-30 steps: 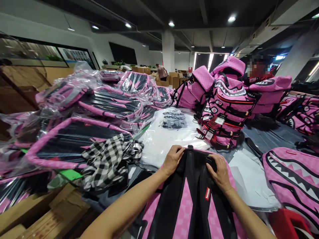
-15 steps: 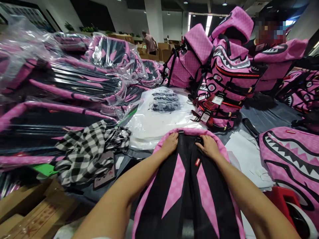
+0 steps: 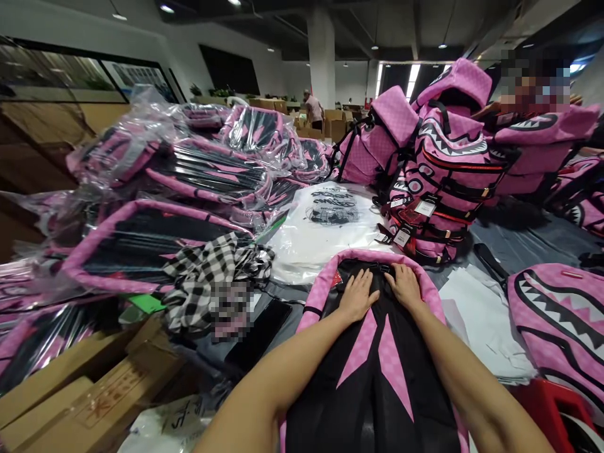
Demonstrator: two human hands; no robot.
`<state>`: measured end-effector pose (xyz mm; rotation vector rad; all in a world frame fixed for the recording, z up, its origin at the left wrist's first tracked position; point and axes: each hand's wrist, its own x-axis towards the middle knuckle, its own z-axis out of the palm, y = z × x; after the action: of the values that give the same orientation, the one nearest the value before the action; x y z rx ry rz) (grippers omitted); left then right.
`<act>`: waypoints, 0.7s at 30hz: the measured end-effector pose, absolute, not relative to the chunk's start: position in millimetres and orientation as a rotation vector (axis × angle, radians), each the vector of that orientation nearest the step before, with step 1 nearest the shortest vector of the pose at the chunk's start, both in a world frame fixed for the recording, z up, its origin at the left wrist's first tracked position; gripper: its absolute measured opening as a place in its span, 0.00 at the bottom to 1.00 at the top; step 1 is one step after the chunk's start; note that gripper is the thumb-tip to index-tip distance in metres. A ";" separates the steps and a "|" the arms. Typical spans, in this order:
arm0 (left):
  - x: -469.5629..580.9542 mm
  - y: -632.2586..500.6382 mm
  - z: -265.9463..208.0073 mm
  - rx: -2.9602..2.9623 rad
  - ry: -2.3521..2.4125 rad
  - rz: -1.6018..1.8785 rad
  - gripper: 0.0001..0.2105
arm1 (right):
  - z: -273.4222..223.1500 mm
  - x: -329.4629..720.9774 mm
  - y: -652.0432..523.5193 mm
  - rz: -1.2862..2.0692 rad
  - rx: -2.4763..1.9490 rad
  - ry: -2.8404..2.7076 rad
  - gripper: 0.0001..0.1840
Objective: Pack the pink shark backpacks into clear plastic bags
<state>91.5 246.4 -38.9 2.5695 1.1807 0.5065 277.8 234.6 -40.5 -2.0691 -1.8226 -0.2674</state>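
The left hand [image 3: 358,297] lies flat on the backpack [image 3: 325,415], its fingers slightly spread over the top of one strap [image 3: 361,343]; the right hand [image 3: 404,286] rests just beside it, fingers bent at the buckle [image 3: 381,268] — whether they grip it I cannot tell. The hands are close but apart. The backpack lies strap side up in front of the person, its pink rim rounding the top and its lower end running out of view; whether it holds anything does not show. Past its top edge lies a stack of printed white bags [image 3: 325,220]. To the left are a phone [image 3: 262,333], a checked cloth [image 3: 202,270] and, lower, a carton [image 3: 108,384] with its flaps up; its inside is hidden, and a plastic bag [image 3: 163,428] lies beside it. Behind the cloth, clear bags [image 3: 212,170] hold more pink and black packs, heaped up one on another. Right of the backpack come papers [image 3: 486,321], then a second pack [image 3: 557,308] with a toothed print, a red object [image 3: 557,406] at its near side. A pile of packs [image 3: 448,176] with hanging tags [image 3: 425,206] stands beyond. Bare bench [image 3: 523,233] shows between that pile and the second pack — the widest open room; left of the backpack only a narrow strip is free, around the phone. Further off, a person [image 3: 314,112] stands among cartons.
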 end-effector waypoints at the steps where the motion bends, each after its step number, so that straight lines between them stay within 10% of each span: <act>1: 91.4 244.9 -40.2 2.557 1.219 0.524 0.29 | -33.7 281.2 231.4 -0.272 -2.066 -1.831 0.18; 21: 86.4 266.0 -46.8 2.390 1.598 0.941 0.24 | 3.9 299.2 221.9 -0.139 -2.198 -1.926 0.28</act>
<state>86.4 266.0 -46.8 2.3896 1.5979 0.9413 299.2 221.9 3.9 -2.1979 -1.9255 -0.1386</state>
